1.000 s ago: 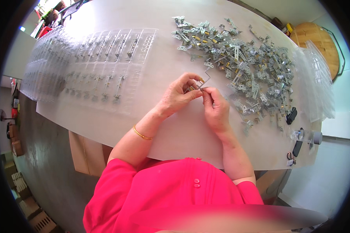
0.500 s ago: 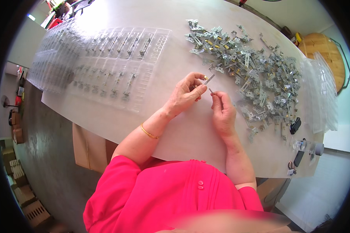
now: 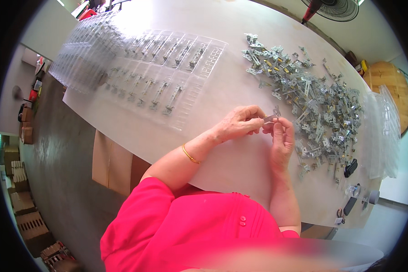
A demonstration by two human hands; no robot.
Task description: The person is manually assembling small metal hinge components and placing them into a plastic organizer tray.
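Observation:
My left hand (image 3: 242, 121) is closed in a pinch on a narrow silvery metal bracket (image 3: 275, 111), whose end sticks up past the fingertips. Right beside it, my right hand (image 3: 282, 140) pinches at a small metal part by the bracket's lower end; the fingers mostly hide that part. Both hands are held over the pale table (image 3: 226, 165), fingertips nearly meeting. To their right spreads a heap of loose metal brackets (image 3: 319, 106), some with brass-coloured bits.
Clear plastic trays (image 3: 197, 84) with brackets in their slots lie at the left, beside a stack of similar trays (image 3: 84, 56). More clear plastic sheets (image 3: 385, 131) stand at the right edge. A black object (image 3: 350, 168), scissors (image 3: 340, 216) and a clear bottle (image 3: 367, 196) lie near the right corner.
Both hands have come closer together, the right hand's fingertips now at the bracket. The thin piece seen between the right fingers is now mostly hidden. The whole view has shifted.

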